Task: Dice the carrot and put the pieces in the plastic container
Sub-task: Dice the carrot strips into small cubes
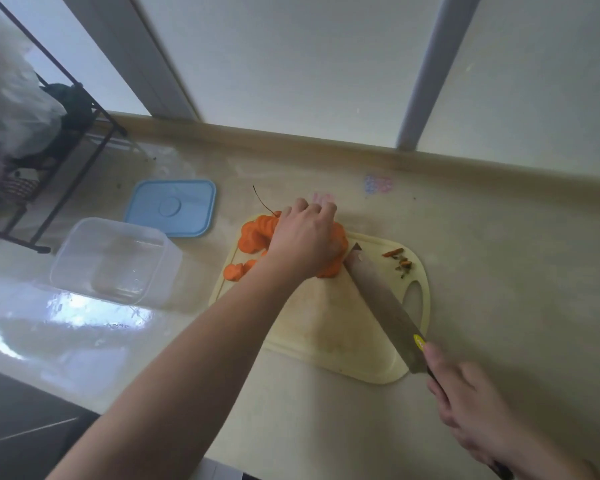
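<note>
— One carrot [257, 233], already cut into rounds, lay heaped at the ten o'clock corner of the cutting board [326, 323]. I could not count the rounds; the left hand [305, 237] covered most of the heap, fingers curled over the slices and holding them together.

— And the knife [381, 299]?

— One knife. The right hand [471, 410] was wrapped round its handle at five o'clock, and the blade tip sat just beside the heap at its three o'clock side.

— How would the slices handle, in your view?

— Light, stiff, damp on the cut faces, I'd judge, so they'd slide and roll apart. Better to press down from above on a small stack than to pinch one.

— Containers?

— One clear plastic container [115, 258], open and with no pieces in it, at nine o'clock from the board; one blue lid [172, 211] lay just beyond it. A few trimmings [397, 259] sat by the board's handle hole at two o'clock.
</note>
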Demonstrator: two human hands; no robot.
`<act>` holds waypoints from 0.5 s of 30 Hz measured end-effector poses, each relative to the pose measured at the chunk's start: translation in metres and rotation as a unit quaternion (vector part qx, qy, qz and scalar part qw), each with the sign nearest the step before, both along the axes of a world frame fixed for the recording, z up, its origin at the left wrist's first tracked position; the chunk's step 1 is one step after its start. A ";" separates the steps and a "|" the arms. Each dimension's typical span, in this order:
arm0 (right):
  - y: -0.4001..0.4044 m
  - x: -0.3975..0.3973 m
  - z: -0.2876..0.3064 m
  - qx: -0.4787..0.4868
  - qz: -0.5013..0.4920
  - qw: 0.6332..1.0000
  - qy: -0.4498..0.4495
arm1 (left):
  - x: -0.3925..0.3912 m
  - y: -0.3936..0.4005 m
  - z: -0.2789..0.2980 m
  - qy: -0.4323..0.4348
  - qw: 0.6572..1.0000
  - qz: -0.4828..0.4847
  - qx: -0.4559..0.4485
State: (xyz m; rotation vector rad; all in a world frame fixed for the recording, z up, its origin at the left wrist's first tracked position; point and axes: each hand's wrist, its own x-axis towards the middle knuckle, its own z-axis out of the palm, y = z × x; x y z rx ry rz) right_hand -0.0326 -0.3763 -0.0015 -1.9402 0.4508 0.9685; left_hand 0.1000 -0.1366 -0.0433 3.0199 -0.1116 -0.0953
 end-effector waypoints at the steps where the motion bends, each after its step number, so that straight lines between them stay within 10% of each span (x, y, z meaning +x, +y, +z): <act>1: 0.000 -0.001 0.000 -0.005 0.008 1.000 0.000 | 0.005 0.000 -0.001 0.011 1.000 0.000 0.006; 15: 0.001 -0.016 -0.004 -0.089 0.165 0.966 -0.180 | -0.132 0.011 -0.018 -0.164 0.942 0.155 -0.249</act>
